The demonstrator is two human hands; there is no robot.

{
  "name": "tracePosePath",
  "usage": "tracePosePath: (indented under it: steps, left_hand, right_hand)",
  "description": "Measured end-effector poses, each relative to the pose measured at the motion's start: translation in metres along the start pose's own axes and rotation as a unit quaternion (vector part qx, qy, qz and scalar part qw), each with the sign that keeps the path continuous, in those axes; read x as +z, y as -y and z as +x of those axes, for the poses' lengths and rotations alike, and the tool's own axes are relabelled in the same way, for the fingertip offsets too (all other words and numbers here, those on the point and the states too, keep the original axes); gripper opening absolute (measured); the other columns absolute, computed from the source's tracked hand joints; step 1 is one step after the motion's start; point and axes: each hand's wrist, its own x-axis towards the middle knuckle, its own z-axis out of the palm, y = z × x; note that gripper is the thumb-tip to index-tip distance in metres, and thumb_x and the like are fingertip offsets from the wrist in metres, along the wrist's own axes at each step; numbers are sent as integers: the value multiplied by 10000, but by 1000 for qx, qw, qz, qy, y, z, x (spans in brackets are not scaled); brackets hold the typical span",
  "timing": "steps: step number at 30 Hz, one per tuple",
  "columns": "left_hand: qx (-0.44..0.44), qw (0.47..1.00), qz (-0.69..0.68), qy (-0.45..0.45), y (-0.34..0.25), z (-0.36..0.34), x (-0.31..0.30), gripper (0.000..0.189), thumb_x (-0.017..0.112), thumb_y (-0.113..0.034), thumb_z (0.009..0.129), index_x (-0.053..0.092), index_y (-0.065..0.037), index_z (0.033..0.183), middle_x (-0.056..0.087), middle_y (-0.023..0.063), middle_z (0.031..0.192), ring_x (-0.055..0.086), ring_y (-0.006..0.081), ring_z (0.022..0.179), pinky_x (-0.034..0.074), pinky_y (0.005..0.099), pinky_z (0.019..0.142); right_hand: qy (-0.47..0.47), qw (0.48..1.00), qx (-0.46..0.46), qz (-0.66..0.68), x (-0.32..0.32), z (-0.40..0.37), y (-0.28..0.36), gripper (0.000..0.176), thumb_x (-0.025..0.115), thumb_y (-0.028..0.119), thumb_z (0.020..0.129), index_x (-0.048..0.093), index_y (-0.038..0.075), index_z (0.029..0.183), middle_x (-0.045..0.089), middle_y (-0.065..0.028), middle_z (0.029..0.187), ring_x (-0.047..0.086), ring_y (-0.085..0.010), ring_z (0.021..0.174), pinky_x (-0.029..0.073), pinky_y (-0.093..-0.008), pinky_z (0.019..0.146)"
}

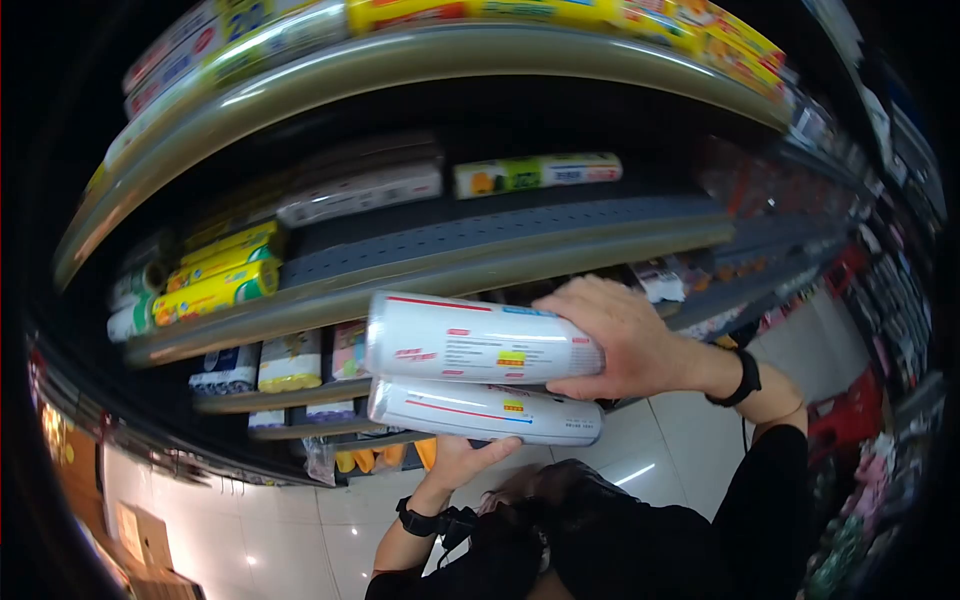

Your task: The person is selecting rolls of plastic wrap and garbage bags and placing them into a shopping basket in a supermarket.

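Two white, plastic-wrapped rolls with printed labels lie one above the other in front of the shelf. My right hand [630, 340] is closed over the right end of the upper roll [470, 335], fingers on top and thumb underneath. Beneath the lower roll [460, 410], my left hand [468, 460] supports it from below, its thumb along the bottom edge and its other fingers mostly hidden. The two rolls touch along their length. What exactly they contain cannot be made out.
Yellow rolls [220, 290] and a yellow-and-white roll [540, 175] lie on the middle shelf [430, 255]. Boxed goods [480, 10] fill the top shelf. Packets [290, 360] sit lower down. A cardboard box [143, 535] stands on the tiled floor [270, 530] at left.
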Motion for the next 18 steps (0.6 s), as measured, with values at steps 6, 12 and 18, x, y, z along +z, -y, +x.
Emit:
tracePosePath:
  steps: [6, 12, 18]
  left_hand:
    - [-9, 995, -15, 99, 10, 30, 101, 477, 756, -161, 692, 533, 11, 1077, 583, 95, 1003, 557, 174, 942, 440, 310, 843]
    - [-29, 966, 43, 254, 45, 56, 248, 562, 751, -168, 672, 499, 18, 1139, 569, 97, 1044, 543, 181, 974, 425, 319, 866]
    - [-71, 926, 10, 371, 71, 58, 407, 388, 715, -186, 723, 588, 20, 1025, 629, 85, 988, 577, 156, 938, 435, 295, 852]
  right_hand:
    - [-92, 938, 262, 208, 1, -171, -27, 570, 752, 260, 673, 527, -3, 1125, 539, -105, 982, 536, -219, 893, 419, -300, 766]
    - [-215, 844, 418, 256, -24, -354, -21, 552, 746, 263, 679, 534, -12, 1108, 542, -89, 963, 518, -187, 873, 407, -281, 757]
    - [-282, 802, 472, 233, -59, -504, -5, 520, 720, 291, 699, 542, -13, 1082, 521, -77, 898, 502, -179, 841, 399, -277, 754]
